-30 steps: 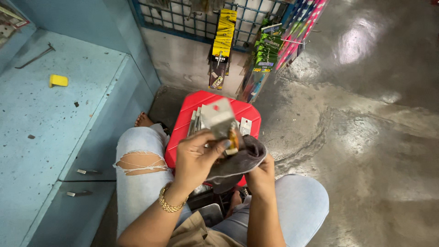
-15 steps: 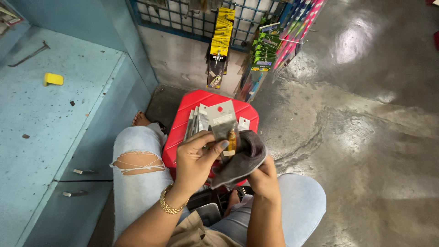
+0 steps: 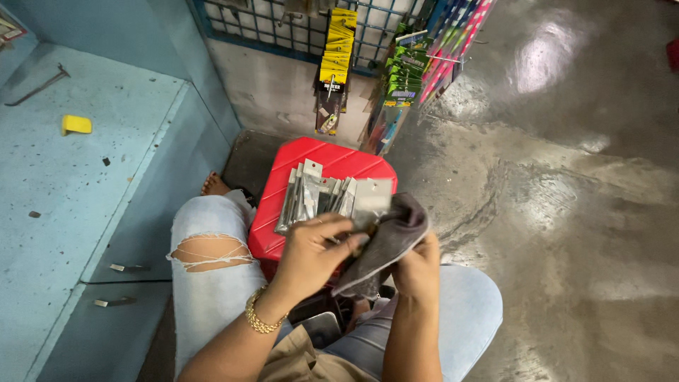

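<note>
My left hand (image 3: 315,251) pinches a small clear packet (image 3: 369,201) with a grey card, held just above a red plastic stool (image 3: 322,159). My right hand (image 3: 417,272) grips a dark grey cloth (image 3: 385,244) that wraps up against the packet's lower side. Several more clear packets (image 3: 311,194) lie in a loose row on the stool top, just beyond my left fingers. A gold bracelet (image 3: 258,318) is on my left wrist. My knees in torn light jeans (image 3: 209,255) sit on either side of the stool.
A blue counter (image 3: 64,191) runs along the left with a yellow block (image 3: 76,124) and a metal tool (image 3: 39,85) on it. A wire rack (image 3: 297,28) behind the stool holds hanging yellow packs (image 3: 338,46) and green packs (image 3: 399,81). Wet-looking concrete floor (image 3: 566,177) spreads to the right.
The packet in my left hand has come down from an upright, raised position to sit low against the cloth. The view has tilted slightly; both hands stay over the stool.
</note>
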